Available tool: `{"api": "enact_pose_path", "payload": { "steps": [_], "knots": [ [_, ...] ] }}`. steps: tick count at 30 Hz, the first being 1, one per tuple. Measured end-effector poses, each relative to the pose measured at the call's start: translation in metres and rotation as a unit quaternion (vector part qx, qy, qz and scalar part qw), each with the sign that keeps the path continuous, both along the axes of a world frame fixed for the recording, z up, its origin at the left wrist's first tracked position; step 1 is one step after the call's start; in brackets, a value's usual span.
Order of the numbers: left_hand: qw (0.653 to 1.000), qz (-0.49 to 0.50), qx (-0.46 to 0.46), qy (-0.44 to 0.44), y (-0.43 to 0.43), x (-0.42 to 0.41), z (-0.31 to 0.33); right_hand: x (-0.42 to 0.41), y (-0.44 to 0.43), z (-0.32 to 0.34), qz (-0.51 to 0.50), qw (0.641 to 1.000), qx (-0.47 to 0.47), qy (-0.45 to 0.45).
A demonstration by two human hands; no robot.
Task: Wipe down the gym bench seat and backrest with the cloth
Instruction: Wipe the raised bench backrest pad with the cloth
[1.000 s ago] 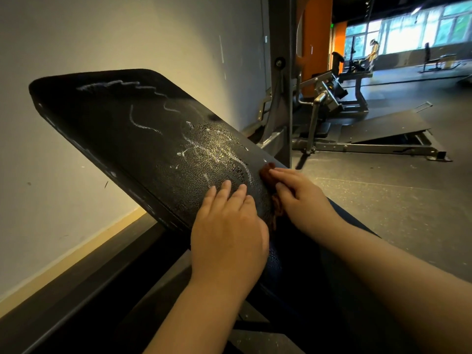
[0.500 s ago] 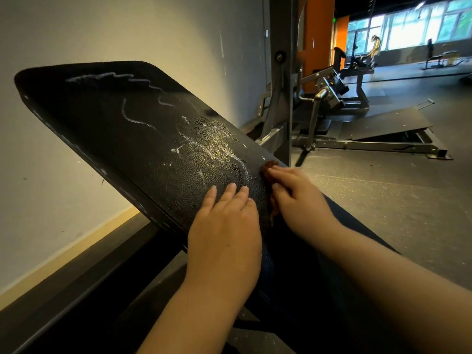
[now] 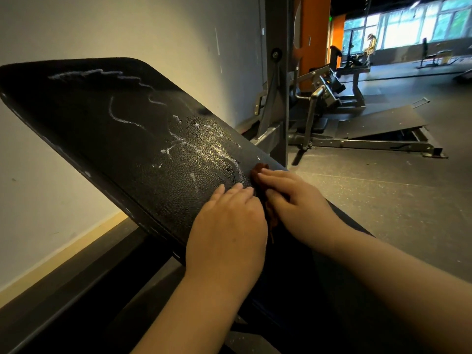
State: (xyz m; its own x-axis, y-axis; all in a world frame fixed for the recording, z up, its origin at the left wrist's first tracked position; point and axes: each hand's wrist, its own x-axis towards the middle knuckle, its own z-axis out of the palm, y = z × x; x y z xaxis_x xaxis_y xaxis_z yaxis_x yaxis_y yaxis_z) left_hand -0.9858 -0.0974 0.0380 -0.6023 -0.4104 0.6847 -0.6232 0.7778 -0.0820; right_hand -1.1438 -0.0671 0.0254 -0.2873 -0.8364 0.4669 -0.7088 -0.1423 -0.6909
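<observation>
Head view: black textured backrest is tilted, with the wall on its left. White streaks run across its upper and middle area. Left hand lies flat on the lower pad, fingers straight and together, grip slack, holding nothing. Right hand is just beside it at the pad's right edge, grip closed on the brown cloth, fingers on top and thumb under. The cloth is bunched, touching the backrest's lower right edge and hanging between the hands. A gym machine stands on the floor behind, well apart.

Left hand flat, right hand curled.
</observation>
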Motion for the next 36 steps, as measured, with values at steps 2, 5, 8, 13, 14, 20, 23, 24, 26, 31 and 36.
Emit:
{"api": "enact_pose_path", "payload": {
  "steps": [2,5,8,13,14,20,23,24,26,31,36],
  "knots": [
    [1.0,0.003,-0.004,-0.006,0.001,-0.001,0.0,-0.007,0.001,0.003,0.018,0.998,0.016,0.052],
    [1.0,0.004,0.002,-0.011,0.003,0.001,-0.001,-0.029,-0.015,0.007,-0.047,0.998,0.034,0.036],
    [1.0,0.003,0.006,-0.006,0.004,0.001,0.0,-0.027,-0.019,0.007,-0.078,0.996,0.037,0.031],
    [1.0,0.001,0.004,0.003,0.004,0.0,-0.001,-0.016,0.001,0.002,-0.063,0.988,0.062,0.122],
    [1.0,0.002,0.003,0.003,0.004,0.0,0.0,-0.018,-0.004,0.006,-0.066,0.985,0.076,0.144],
    [1.0,0.004,0.009,-0.001,0.005,0.002,0.0,-0.018,-0.027,0.017,-0.084,0.988,0.069,0.113],
    [1.0,0.003,0.013,0.005,0.006,0.002,-0.001,-0.009,0.006,0.003,-0.061,0.989,0.05,0.121],
    [1.0,0.002,0.013,0.007,0.006,0.002,-0.001,-0.006,0.018,0.0,-0.045,0.988,0.05,0.137],
    [1.0,0.003,0.014,0.007,0.005,0.003,-0.002,-0.006,0.03,-0.002,-0.024,0.983,0.068,0.166],
    [1.0,0.01,0.018,0.002,0.005,0.003,-0.001,-0.023,-0.012,0.015,-0.061,0.978,0.1,0.174],
    [1.0,0.007,0.019,-0.002,0.007,0.003,-0.001,-0.018,-0.014,0.015,-0.073,0.982,0.095,0.149]
  ]
}}
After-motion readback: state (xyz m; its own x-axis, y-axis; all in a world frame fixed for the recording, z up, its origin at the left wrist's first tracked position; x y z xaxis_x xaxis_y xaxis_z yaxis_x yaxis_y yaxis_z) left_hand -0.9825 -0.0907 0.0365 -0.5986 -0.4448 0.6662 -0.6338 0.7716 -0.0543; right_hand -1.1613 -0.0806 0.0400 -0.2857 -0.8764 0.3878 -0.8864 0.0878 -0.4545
